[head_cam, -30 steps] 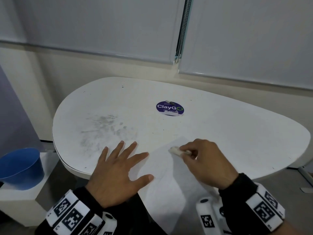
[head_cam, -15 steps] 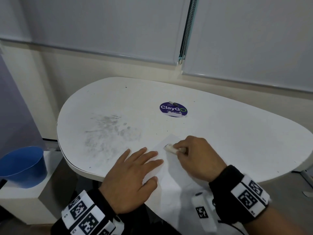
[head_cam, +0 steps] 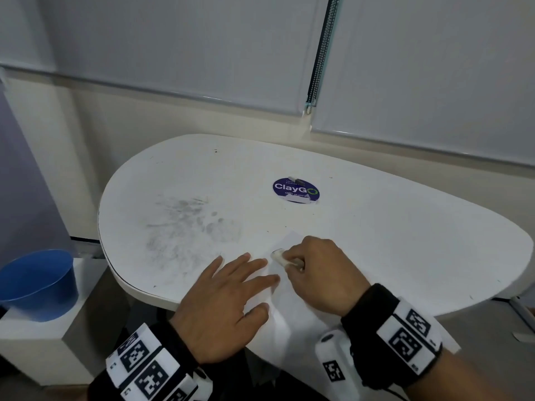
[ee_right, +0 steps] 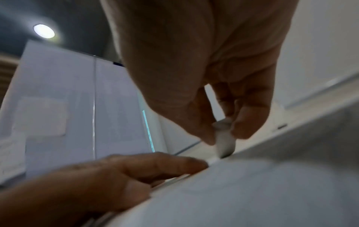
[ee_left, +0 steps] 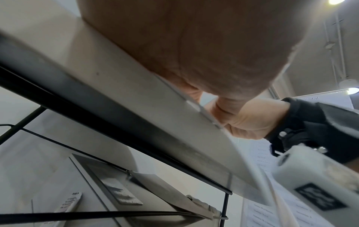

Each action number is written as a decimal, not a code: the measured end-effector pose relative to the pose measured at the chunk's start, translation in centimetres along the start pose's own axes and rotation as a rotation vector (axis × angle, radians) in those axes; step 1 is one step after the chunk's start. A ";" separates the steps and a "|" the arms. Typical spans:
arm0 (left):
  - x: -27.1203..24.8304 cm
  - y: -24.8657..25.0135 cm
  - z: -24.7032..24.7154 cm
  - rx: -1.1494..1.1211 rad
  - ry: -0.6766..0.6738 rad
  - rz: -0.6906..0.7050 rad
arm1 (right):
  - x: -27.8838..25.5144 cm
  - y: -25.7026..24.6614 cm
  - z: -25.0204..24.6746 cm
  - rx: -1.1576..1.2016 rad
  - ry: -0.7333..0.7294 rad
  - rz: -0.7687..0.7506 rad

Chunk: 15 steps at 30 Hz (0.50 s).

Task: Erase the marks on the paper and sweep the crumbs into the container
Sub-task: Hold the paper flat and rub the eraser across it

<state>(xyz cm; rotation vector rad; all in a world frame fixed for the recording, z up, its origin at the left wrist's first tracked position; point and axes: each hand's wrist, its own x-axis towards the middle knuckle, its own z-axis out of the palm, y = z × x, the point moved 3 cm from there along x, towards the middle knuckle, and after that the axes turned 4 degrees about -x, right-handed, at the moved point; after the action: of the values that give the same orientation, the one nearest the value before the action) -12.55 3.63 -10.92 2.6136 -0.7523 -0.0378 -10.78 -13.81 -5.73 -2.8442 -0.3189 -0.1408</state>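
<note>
A white sheet of paper (head_cam: 285, 319) lies over the near edge of the white table (head_cam: 376, 227), part of it hanging off toward me. My left hand (head_cam: 228, 296) lies flat on its left side, fingers straight and spread, holding it down. My right hand (head_cam: 315, 273) pinches a small white eraser (head_cam: 279, 257) between thumb and fingers, its end on the paper close to the left fingertips. In the right wrist view the eraser (ee_right: 224, 139) touches the sheet beside the left hand (ee_right: 155, 164). No marks on the paper are visible.
A blue tub (head_cam: 37, 285) stands on a low white block (head_cam: 72, 337) left of the table, below its top. Grey smudges (head_cam: 185, 227) darken the table's left half. A round purple ClayGo sticker (head_cam: 295, 191) sits mid-table. Window blinds fill the back wall.
Both hands have drawn closer together on the paper. The eraser has shifted slightly left toward the left fingertips, and the camera view has drifted left.
</note>
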 end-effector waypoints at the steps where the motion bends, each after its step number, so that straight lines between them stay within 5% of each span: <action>1: 0.0 0.0 0.0 0.009 -0.003 0.000 | 0.0 0.2 -0.1 0.017 -0.009 0.006; 5: 0.0 -0.1 -0.1 -0.012 0.000 0.001 | 1.4 2.4 -1.0 0.071 0.050 0.105; 9: 0.1 -0.1 -0.1 0.015 -0.021 0.010 | 0.2 0.5 -0.5 0.068 -0.086 -0.063; 15: -0.1 -0.3 -0.1 -0.015 -0.037 0.019 | 0.1 3.5 -1.8 0.081 0.098 0.166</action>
<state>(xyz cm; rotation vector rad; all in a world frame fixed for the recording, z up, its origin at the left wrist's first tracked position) -12.48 3.90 -10.95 2.5973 -0.7868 -0.0862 -10.03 -17.63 -4.87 -2.7577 -0.0659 -0.2270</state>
